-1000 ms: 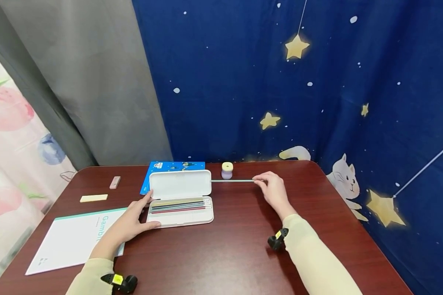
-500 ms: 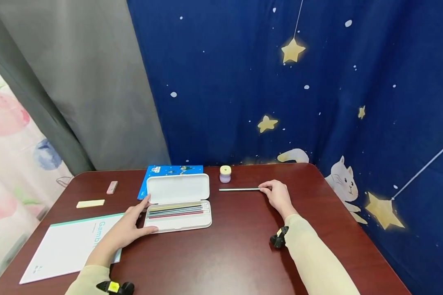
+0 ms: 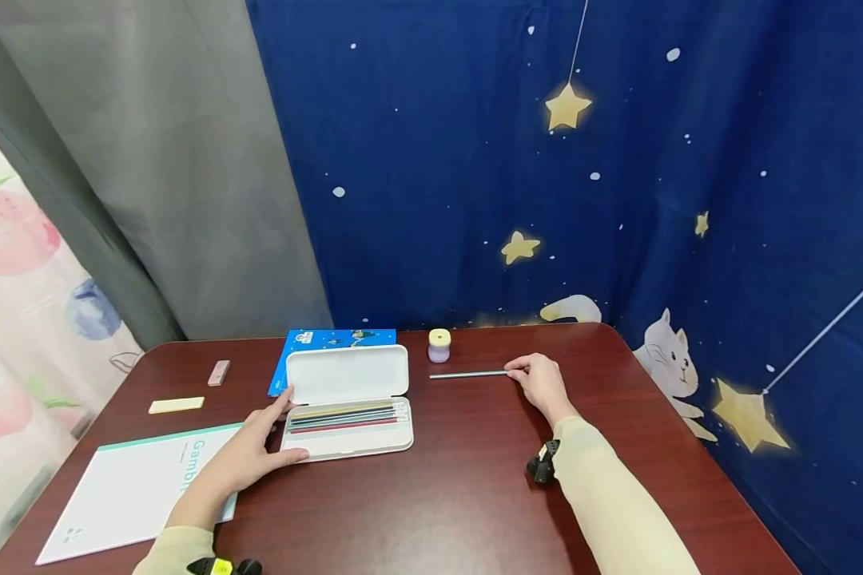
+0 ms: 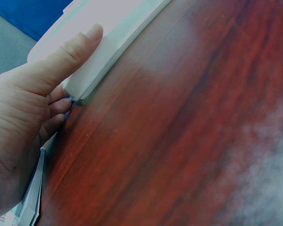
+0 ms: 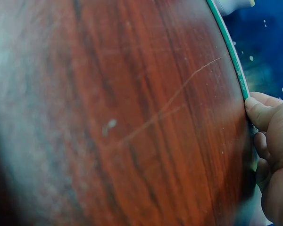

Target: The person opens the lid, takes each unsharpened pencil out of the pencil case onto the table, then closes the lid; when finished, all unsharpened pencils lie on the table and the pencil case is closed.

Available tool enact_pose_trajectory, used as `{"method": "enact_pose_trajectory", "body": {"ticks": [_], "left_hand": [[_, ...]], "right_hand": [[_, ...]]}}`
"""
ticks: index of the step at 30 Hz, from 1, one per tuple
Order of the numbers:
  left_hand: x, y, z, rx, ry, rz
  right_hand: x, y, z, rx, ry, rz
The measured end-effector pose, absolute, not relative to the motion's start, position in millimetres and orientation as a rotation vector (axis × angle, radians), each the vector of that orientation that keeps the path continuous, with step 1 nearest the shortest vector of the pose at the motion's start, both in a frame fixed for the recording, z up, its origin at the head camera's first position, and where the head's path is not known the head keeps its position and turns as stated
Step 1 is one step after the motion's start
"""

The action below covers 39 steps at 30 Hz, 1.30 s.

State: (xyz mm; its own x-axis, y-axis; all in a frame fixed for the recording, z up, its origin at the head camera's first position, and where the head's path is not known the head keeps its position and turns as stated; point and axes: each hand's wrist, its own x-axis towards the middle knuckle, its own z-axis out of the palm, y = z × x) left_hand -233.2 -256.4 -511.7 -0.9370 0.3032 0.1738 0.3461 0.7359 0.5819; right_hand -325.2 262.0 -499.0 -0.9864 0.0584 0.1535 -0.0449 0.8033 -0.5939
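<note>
A white pencil case [image 3: 374,439] lies with its lid [image 3: 348,375] raised and several coloured pencils [image 3: 344,417] side by side inside. My left hand [image 3: 248,455] holds the case's left end, thumb at the front corner and fingers toward the hinge. In the left wrist view the thumb [image 4: 78,49] lies along the case's edge, other fingers curled under its corner. My right hand [image 3: 542,385] pinches one end of a slim pencil [image 3: 467,374], which points left, level, close over the table. Its green side [image 5: 232,56] with small print shows in the right wrist view.
A blue book [image 3: 280,375] lies partly behind the lid. A small yellow-and-purple container [image 3: 439,347] stands beyond the pencil. On the left are a pink eraser-like block [image 3: 219,373], a pale yellow strip [image 3: 176,405] and a white notebook [image 3: 129,495] partly under my left forearm.
My right hand has drawn the pencil slightly right and nearer, away from the lid and lower toward the table. My left hand stays at the case. The head view has shifted a little.
</note>
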Motion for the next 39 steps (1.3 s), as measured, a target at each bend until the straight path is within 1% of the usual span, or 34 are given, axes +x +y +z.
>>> {"method": "enact_pose_trajectory", "body": {"ticks": [11,19,23,29,35,39], "left_hand": [[-234,-256,-510,-0.519,-2.88,-0.988],[-235,-256,-509,-0.498,-2.883,-0.982],[-233,-258,-511,-0.491,-2.892,-0.984],[-234,-258,-516,-0.489,-2.899,-0.985],[-234,-258,-513,-0.491,-2.889,-0.988],[-233,-257,-511,-0.495,-2.886,-0.985]], "right_hand": [[-324,264,-497,0.018,-2.84,0.943],[-321,253,-499,0.1,-2.606,0.911],[-323,234,-496,0.209,-2.498,0.92],[-318,193,-482,0.386,-2.431,1.075],[-304,145,-472,0.529,-2.478,1.246],[-295,117,-469,0.606,-2.555,1.246]]}}
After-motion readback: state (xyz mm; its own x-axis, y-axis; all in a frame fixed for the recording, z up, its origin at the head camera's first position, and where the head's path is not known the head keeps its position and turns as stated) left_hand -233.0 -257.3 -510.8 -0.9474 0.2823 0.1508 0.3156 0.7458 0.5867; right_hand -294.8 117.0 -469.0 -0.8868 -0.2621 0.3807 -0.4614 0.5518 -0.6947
